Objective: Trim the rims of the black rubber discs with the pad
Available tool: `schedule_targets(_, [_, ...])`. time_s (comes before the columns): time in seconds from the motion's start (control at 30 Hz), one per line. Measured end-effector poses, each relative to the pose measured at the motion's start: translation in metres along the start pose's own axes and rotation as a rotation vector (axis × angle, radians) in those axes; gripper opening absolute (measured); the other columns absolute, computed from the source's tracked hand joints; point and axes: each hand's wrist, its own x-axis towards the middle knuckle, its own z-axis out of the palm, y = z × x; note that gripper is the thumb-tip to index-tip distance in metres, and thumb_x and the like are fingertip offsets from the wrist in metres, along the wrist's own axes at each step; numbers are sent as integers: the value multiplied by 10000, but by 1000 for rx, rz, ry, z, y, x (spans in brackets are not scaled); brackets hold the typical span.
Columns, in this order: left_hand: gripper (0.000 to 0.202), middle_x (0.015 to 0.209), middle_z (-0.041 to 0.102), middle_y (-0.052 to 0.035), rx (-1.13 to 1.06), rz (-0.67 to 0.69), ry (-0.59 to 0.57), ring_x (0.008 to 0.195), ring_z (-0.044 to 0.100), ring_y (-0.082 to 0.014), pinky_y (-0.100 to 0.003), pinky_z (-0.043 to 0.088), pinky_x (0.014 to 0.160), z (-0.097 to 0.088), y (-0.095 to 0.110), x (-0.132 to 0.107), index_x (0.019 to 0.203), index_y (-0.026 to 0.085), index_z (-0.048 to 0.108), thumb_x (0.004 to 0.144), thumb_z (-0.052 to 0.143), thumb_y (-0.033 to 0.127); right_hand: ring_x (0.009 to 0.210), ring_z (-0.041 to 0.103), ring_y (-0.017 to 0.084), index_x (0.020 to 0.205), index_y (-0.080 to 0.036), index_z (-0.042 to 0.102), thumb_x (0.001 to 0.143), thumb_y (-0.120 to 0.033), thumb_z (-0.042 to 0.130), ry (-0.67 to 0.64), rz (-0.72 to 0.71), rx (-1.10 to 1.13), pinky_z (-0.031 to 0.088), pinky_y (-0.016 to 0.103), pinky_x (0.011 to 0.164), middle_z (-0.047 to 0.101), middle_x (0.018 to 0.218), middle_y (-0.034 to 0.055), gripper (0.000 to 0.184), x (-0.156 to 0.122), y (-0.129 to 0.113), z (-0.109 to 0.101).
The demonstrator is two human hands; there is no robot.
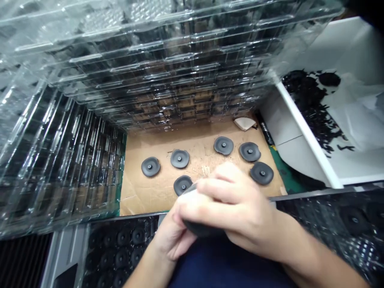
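Note:
Close to my body, both hands are closed around a dark grey rounded part (202,229), and much of it is hidden by the fingers. My right hand (237,204) lies over its top with the fingers curled. From below and the left, my left hand (177,236) grips the same part. Just beyond the fingers, a dark rounded-square disc with a small centre stud (181,185) rests on a cardboard sheet (144,138). Several similar discs lie there too, among them a far-left disc (150,167) and a right-hand disc (262,173).
Tall stacks of clear plastic trays (180,60) wall off the back and left. At right stands a white bin (303,128) with small black scraps (315,100). A black marker (265,130) lies beside the cardboard. A tray of dark discs (117,248) is at front left.

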Motion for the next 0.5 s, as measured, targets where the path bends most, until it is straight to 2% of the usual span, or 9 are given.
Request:
schedule_targets(0.03, [298, 785, 711, 24, -7, 5, -6, 831, 682, -127, -164, 540, 781, 1, 0, -1, 895, 162, 704, 637, 815, 262, 719, 544, 139, 937, -198, 705, 954, -122, 364, -46, -52, 94, 393, 289, 679, 662, 788, 13, 350, 4, 5, 1])
schedule_targets(0.1, [344, 810, 729, 0, -39, 5, -19, 815, 697, -144, -183, 554, 773, 0, 1, -4, 920, 151, 709, 636, 812, 316, 783, 569, 133, 1005, -191, 692, 945, -123, 400, -69, 3, 180, 417, 279, 730, 677, 871, 18, 306, 4, 14, 2])
schedule_targets(0.23, [431, 1110, 718, -58, -152, -22, -89, 959, 696, -226, -286, 571, 836, -6, -1, -10, 1103, 189, 666, 695, 771, 280, 867, 612, 144, 1093, -224, 662, 932, -164, 463, 117, 350, 216, 463, 273, 764, 688, 967, 18, 262, -17, 35, 16])
schedule_targets(0.33, [427, 1153, 706, -44, -226, -30, -172, 1007, 680, -243, -322, 561, 866, -8, -3, -12, 1133, 232, 657, 720, 750, 285, 913, 631, 172, 1038, -252, 690, 918, -270, 500, 201, 564, 224, 502, 293, 788, 687, 986, 24, 225, -38, 60, 39])
schedule_targets(0.43, [445, 1100, 724, -60, -247, -34, -234, 1017, 674, -241, -317, 555, 873, -9, -4, -10, 1137, 205, 660, 729, 728, 371, 950, 619, 231, 998, -207, 709, 875, -299, 524, 246, 624, 147, 519, 381, 801, 643, 1030, 90, 240, -55, 83, 65])
schedule_targets(0.5, [481, 1084, 727, -69, -250, -29, -267, 1023, 672, -236, -305, 555, 869, -10, -4, -9, 1150, 187, 651, 741, 693, 439, 988, 603, 249, 1043, -191, 694, 869, -293, 518, 294, 635, 115, 521, 411, 806, 592, 1107, 123, 268, -63, 87, 75])
